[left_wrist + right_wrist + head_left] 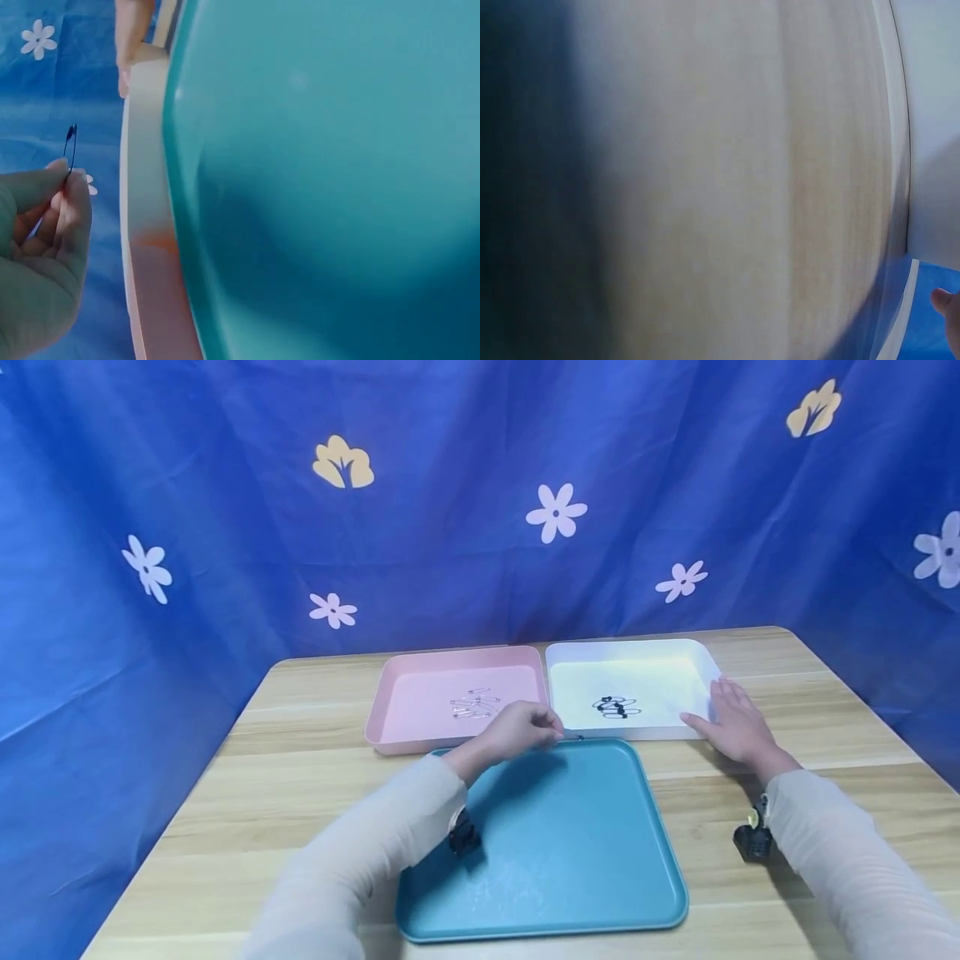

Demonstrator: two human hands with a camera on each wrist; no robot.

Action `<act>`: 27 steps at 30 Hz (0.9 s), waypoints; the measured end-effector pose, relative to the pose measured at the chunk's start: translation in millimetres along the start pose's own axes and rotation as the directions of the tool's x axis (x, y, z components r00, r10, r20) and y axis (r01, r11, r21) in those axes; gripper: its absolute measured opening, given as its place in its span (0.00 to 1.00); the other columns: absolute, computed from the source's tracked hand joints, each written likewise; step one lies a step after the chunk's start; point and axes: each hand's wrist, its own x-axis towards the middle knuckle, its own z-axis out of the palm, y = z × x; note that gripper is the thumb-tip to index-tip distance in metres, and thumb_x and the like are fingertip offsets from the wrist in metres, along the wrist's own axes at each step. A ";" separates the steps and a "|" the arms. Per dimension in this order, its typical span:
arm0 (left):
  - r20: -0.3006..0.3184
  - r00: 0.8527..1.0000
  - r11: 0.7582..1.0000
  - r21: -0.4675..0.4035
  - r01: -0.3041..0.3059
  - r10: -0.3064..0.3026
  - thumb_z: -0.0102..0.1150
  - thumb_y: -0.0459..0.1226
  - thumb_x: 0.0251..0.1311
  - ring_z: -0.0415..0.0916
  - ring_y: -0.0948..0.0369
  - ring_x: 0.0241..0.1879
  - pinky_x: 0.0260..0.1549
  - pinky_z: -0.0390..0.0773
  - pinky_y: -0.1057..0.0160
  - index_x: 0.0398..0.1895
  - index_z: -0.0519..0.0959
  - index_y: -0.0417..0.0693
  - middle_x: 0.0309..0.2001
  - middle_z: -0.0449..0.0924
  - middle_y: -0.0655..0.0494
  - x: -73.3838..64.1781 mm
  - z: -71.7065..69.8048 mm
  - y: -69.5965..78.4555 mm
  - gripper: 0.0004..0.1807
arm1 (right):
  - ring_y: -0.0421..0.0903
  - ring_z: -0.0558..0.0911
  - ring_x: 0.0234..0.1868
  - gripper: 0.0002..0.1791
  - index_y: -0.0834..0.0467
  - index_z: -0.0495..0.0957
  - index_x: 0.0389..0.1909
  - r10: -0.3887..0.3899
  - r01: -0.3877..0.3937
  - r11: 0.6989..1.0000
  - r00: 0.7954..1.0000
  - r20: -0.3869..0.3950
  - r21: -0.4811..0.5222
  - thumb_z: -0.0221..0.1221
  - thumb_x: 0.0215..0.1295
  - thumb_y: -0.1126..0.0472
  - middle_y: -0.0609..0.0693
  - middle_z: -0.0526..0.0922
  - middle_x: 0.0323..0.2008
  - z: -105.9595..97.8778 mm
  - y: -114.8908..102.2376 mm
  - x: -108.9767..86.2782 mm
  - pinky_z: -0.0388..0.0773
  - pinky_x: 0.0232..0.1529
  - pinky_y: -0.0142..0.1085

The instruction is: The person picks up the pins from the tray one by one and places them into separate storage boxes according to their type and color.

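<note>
My left hand (517,731) is above the far edge of the teal tray (577,843). Its thumb and fingertips pinch a small black safety pin (70,142), which points upward in the left wrist view. My right hand (738,727) rests at the near right corner of the white tray (660,672), thumb and fingers spread around its rim. Several black safety pins (615,707) lie in a cluster inside that white tray. Left of it, the pink tray (420,693) holds several silver safety pins (474,703). Only a fingertip of the right hand shows in the right wrist view.
All three trays stand on a light wooden table (247,810), pink and white side by side at the back, teal in front. A blue curtain (450,568) with flower prints hangs behind and at both sides. Each wrist carries a small black camera (752,842).
</note>
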 end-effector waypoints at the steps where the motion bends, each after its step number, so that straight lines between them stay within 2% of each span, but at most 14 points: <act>1: -0.015 1.000 1.000 -0.001 0.007 -0.007 0.56 0.32 0.51 0.71 0.63 0.26 0.26 0.73 0.69 0.28 0.78 0.43 0.24 0.76 0.57 5.2 2.2 1.3 0.02 | 0.63 0.35 0.62 0.49 0.77 0.35 0.60 0.001 -0.001 1.000 1.000 0.001 -0.001 0.37 0.59 0.36 0.73 0.36 0.61 0.5 0.0 0.2 0.33 0.58 0.53; 7: -0.121 0.992 0.999 -0.010 0.045 -0.046 0.55 0.32 0.52 0.73 0.62 0.25 0.25 0.74 0.68 0.29 0.78 0.44 0.24 0.76 0.57 40.2 17.0 5.9 0.03 | 0.62 0.35 0.62 0.50 0.77 0.35 0.59 0.007 -0.007 1.000 1.000 0.004 -0.003 0.37 0.59 0.36 0.73 0.36 0.61 0.7 2.3 0.9 0.32 0.58 0.53; 12: -0.217 0.971 0.995 -0.047 0.091 -0.099 0.55 0.31 0.52 0.73 0.66 0.26 0.26 0.72 0.73 0.29 0.78 0.44 0.25 0.77 0.58 67.9 29.3 6.7 0.03 | 0.63 0.35 0.62 0.50 0.77 0.35 0.59 0.008 -0.008 1.000 1.000 0.003 -0.006 0.37 0.59 0.36 0.73 0.36 0.61 1.2 3.6 1.5 0.33 0.58 0.53; 18: -0.281 0.950 0.991 -0.049 0.129 -0.137 0.54 0.30 0.51 0.72 0.64 0.25 0.26 0.70 0.73 0.29 0.79 0.43 0.24 0.77 0.56 91.4 41.2 6.2 0.04 | 0.62 0.35 0.62 0.50 0.77 0.35 0.59 0.014 -0.014 1.000 1.000 0.008 -0.013 0.36 0.59 0.36 0.73 0.36 0.60 0.7 3.2 0.6 0.32 0.58 0.52; 24: -0.347 0.913 0.977 -0.059 0.206 -0.213 0.53 0.29 0.49 0.67 0.65 0.24 0.22 0.66 0.73 0.27 0.79 0.44 0.22 0.74 0.60 108.7 49.3 5.3 0.06 | 0.62 0.35 0.62 0.49 0.77 0.34 0.60 0.017 -0.017 1.000 1.000 0.007 -0.002 0.37 0.60 0.37 0.73 0.36 0.61 0.4 1.9 0.8 0.33 0.57 0.55; 27: -0.354 0.897 0.962 -0.039 0.269 -0.265 0.51 0.28 0.50 0.69 0.62 0.27 0.25 0.69 0.71 0.28 0.80 0.44 0.26 0.76 0.58 118.8 51.8 2.1 0.07 | 0.63 0.35 0.62 0.49 0.76 0.35 0.60 0.015 -0.015 1.000 1.000 0.005 0.000 0.37 0.59 0.37 0.73 0.36 0.61 -0.1 0.5 1.5 0.34 0.57 0.56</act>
